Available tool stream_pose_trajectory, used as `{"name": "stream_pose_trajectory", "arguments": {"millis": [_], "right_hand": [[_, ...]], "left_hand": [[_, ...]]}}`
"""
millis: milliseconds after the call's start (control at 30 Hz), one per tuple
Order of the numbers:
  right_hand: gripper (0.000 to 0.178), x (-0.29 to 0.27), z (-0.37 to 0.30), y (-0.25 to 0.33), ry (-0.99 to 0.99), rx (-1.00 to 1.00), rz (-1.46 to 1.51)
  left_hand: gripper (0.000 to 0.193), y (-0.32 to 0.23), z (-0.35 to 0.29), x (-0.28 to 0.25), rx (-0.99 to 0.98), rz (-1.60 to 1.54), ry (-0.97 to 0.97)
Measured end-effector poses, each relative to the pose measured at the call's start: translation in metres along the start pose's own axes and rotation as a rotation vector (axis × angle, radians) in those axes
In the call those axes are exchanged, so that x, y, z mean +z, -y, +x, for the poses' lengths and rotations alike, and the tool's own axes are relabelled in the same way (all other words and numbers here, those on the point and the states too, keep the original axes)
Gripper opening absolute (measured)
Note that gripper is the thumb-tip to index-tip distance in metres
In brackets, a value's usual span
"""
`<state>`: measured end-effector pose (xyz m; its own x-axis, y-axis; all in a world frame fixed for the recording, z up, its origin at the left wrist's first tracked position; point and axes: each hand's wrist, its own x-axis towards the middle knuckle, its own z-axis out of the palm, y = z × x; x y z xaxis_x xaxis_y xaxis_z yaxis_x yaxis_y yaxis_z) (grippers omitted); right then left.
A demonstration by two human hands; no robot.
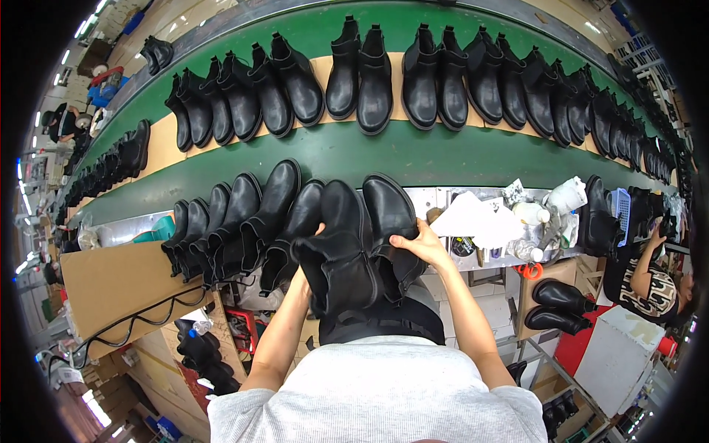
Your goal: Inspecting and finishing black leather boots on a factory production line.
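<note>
Two black ankle boots are held side by side in front of my waist, toes pointing away from me. My left hand (pixel 301 278) grips the left boot (pixel 342 210) from its outer side; most of its fingers are hidden behind the boot. Around the right boot (pixel 390 209) my right hand (pixel 424 246) is closed, its thumb pressed on the upper near the ankle. Close to my left hand stands another black boot (pixel 302 215), at the end of a near row of black boots (pixel 244 198) along the bench edge.
Beyond runs a green conveyor belt (pixel 347 151) with a long line of black boots on tan cardboard. White paper (pixel 480 219), bottles (pixel 526 250) and orange rings (pixel 529 271) lie at right. A cardboard sheet (pixel 111 295) is at left; another person (pixel 650 284) works far right.
</note>
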<state>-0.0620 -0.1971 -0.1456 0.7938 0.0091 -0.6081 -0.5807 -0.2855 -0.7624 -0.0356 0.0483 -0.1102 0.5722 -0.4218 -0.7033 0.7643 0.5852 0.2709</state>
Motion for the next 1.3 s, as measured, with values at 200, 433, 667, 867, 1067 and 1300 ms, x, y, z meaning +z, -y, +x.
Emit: {"name": "stream_pose_trajectory", "arguments": {"millis": [200, 433, 667, 867, 1067, 1300], "right_hand": [[0.067, 0.007, 0.007, 0.002, -0.200, -0.130, -0.054], [0.040, -0.032, -0.006, 0.021, -0.337, -0.245, 0.311], [0.034, -0.032, -0.020, 0.072, 0.040, 0.014, 1.203], [0.056, -0.044, -0.001, 0.088, -0.021, 0.112, 1.175], [0.059, -0.050, 0.001, 0.085, -0.094, 0.184, 1.141], [0.047, -0.045, -0.018, 0.086, -0.056, 0.126, 1.189]], "left_hand": [[0.037, -0.026, 0.004, 0.021, 0.189, 0.323, -0.231], [0.066, -0.075, -0.037, 0.093, 1.017, 1.528, -0.420], [0.054, -0.076, 0.022, 0.080, 0.150, 0.440, -0.070], [0.043, -0.061, 0.039, 0.079, -0.038, 0.152, 0.010], [0.033, -0.054, 0.048, 0.077, -0.054, 0.037, -0.096], [0.032, -0.045, 0.033, 0.077, -0.053, -0.026, -0.081]]}}
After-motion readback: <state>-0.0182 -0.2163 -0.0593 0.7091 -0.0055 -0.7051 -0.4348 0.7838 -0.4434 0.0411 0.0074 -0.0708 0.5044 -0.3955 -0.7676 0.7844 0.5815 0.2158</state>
